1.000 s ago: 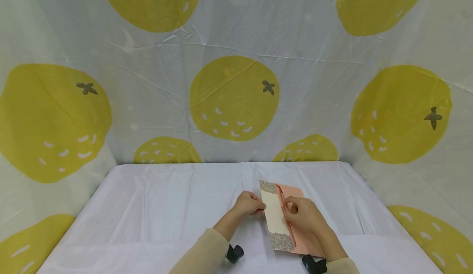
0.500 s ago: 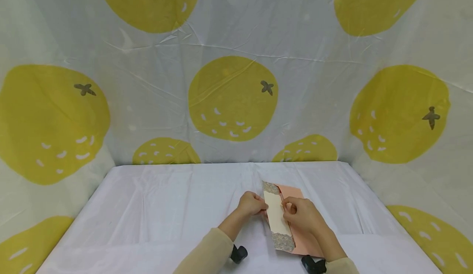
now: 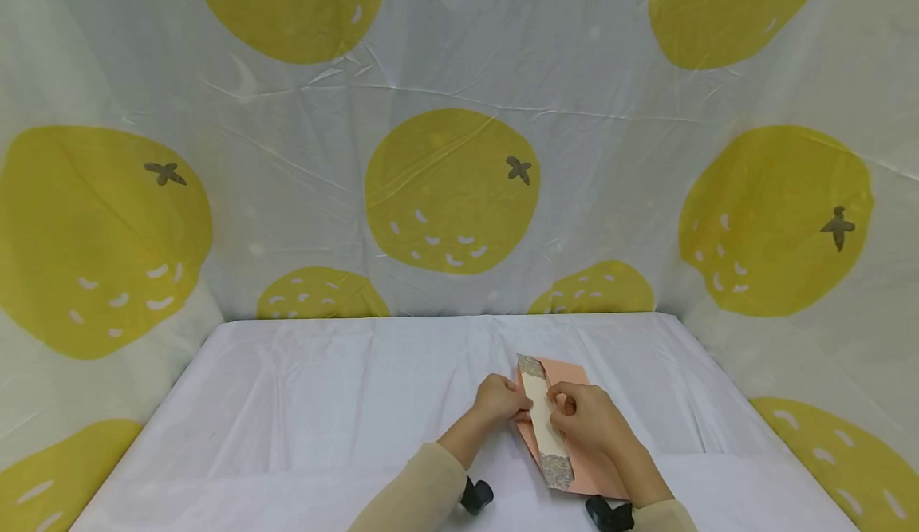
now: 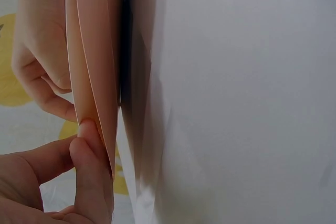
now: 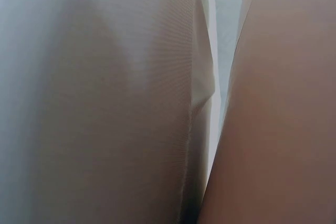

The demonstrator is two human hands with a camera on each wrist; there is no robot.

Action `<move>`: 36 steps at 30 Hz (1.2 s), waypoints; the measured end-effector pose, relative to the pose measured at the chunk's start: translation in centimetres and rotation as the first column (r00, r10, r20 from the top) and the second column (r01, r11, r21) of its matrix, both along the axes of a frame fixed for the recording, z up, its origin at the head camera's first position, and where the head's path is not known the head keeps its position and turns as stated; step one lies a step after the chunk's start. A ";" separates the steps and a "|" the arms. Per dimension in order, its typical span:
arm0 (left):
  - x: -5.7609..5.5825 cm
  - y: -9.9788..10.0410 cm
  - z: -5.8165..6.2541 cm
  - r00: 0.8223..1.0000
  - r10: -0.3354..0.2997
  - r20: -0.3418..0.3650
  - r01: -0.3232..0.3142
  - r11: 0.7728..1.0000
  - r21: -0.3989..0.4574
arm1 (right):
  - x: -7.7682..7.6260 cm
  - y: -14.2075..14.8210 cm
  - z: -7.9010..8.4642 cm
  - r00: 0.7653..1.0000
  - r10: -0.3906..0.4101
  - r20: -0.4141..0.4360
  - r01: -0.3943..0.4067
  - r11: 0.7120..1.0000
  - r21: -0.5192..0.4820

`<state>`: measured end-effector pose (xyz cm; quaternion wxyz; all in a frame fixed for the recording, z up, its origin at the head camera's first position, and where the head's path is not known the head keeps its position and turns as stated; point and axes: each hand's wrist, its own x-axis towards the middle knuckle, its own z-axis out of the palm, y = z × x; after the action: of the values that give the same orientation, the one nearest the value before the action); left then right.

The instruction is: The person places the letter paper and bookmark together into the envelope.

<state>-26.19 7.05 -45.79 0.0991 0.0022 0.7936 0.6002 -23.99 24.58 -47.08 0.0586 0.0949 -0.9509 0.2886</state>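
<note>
A cream card (image 3: 547, 424) with grey lace-patterned ends sits partly inside a salmon-pink envelope (image 3: 574, 372), tilted a little above the tablecloth. My left hand (image 3: 498, 399) pinches the card's outer left edge between thumb and fingers. With curled thumb and index finger, my right hand (image 3: 590, 415) holds the envelope at the edge of its opening. The left wrist view shows the left fingertips on the thin edge of the card (image 4: 72, 66), and the envelope's flap (image 4: 97, 66) beside it. Pink envelope paper (image 5: 283, 103) fills the right side of the right wrist view; the right hand's fingers are hidden there.
A white cloth covers the table (image 3: 323, 404). Behind and at both sides hangs a white curtain (image 3: 610, 197) printed with yellow fruit. Black wrist cameras stick out under both forearms.
My left hand has moved right, and the card has slid deeper into the envelope, so less of it shows. The pink flap now appears left of the card. My right hand stays in place.
</note>
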 end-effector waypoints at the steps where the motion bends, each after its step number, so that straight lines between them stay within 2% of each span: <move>1: 0.0 0.1 -0.1 1.000 0.006 -0.008 -0.006 1.000 -0.009 | 0.0 0.0 0.0 1.000 -0.002 -0.001 0.002 1.000 0.001; 12: 0.4 1.2 -0.6 0.999 0.038 -0.013 -0.038 0.999 -0.030 | 0.0 0.0 -0.1 1.000 0.008 0.006 -0.008 1.000 -0.005; 15: 0.4 1.5 -0.8 0.999 0.039 0.010 -0.039 0.999 0.014 | 0.0 0.1 -0.1 1.000 0.008 0.002 -0.008 1.000 -0.005; 22: 0.4 2.5 -1.5 0.998 0.056 0.013 -0.056 0.998 0.040 | 0.1 0.1 0.0 1.000 0.023 -0.016 -0.023 1.000 0.001; 30: 0.7 3.2 -1.7 0.996 0.063 0.058 -0.071 0.988 0.135 | 0.1 0.0 0.0 0.999 0.035 -0.031 -0.034 0.999 0.010; 36: 0.8 3.6 -1.8 0.997 0.065 0.037 -0.069 0.989 0.132 | 0.2 -0.1 0.1 0.999 0.030 -0.029 -0.030 1.000 0.007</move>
<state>-25.36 10.66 -47.54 0.0915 -0.0274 0.7496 0.6550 -23.81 24.52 -47.01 0.0679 0.1136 -0.9494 0.2847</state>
